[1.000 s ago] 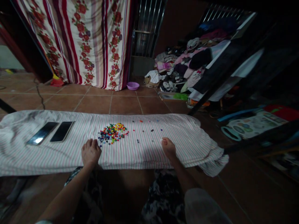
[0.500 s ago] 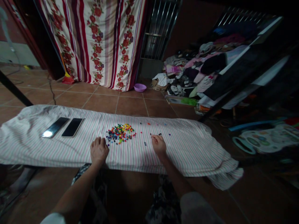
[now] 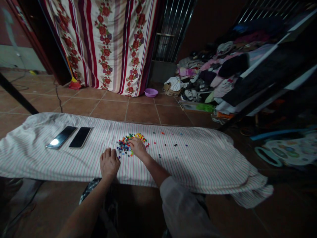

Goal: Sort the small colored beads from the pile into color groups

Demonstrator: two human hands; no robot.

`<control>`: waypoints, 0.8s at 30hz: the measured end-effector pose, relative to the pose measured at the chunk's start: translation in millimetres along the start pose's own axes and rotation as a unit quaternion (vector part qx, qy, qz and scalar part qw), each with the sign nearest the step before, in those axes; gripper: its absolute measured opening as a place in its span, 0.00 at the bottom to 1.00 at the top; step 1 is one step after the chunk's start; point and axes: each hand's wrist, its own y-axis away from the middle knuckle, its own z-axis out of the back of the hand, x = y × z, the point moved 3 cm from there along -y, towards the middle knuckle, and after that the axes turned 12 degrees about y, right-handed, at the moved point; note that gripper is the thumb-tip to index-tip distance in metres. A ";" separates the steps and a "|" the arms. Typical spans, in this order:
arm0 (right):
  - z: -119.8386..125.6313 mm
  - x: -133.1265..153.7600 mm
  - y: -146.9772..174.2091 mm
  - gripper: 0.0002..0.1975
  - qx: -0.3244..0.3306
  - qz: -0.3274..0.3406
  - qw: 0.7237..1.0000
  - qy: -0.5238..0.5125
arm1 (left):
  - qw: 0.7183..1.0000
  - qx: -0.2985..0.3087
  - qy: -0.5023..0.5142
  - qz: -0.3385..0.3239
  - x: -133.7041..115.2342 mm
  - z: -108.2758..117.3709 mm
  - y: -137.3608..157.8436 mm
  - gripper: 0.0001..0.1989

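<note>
On striped cloth (image 3: 205, 162): R hand (image 3: 138, 147) at coloured pcs (image 3: 123, 145), L hand (image 3: 109, 162) nearby; can't tell either grip. Pcs prob. light, hard; pinch sides.

Toward the left end of the cloth (image 3: 210, 162), two phones (image 3: 80, 137) lie side by side, nearer the far edge. A pile of small pieces (image 3: 122, 145) lies about midway along, the right hand (image 3: 137, 147) over it; the left hand (image 3: 109, 162) rests toward the near edge, just left of the pile. Loose pieces (image 3: 175, 145) lie spaced out to its right. Beyond the far edge, on the floor (image 3: 111, 107), a bowl (image 3: 151, 94) sits left of a clothes heap (image 3: 210, 74).
</note>
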 end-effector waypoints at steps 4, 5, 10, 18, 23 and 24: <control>-2.7 17.3 -19.2 0.14 0.071 -0.004 0.997 0.041 | 1.000 -0.002 -0.002 0.004 -0.6 0.0 -0.3 0.17; -3.5 19.9 -22.4 0.14 0.085 -0.008 0.995 0.049 | 1.000 -0.002 -0.001 0.006 -0.6 -0.1 -0.5 0.17; -2.6 25.8 -32.1 0.13 0.115 -0.031 0.990 0.080 | 1.000 0.008 0.004 0.008 -1.6 1.2 -0.6 0.17; 5.3 30.9 -42.2 0.14 0.160 -0.033 0.980 0.115 | 1.000 0.013 -0.003 0.001 -1.7 4.2 -0.8 0.15; 3.6 36.7 -46.4 0.15 0.170 -0.052 0.976 0.124 | 1.000 0.013 -0.013 -0.003 -1.5 3.7 0.3 0.15; 3.2 36.7 -46.1 0.15 0.165 -0.056 0.977 0.123 | 1.000 0.013 -0.016 -0.005 -1.5 3.5 0.5 0.15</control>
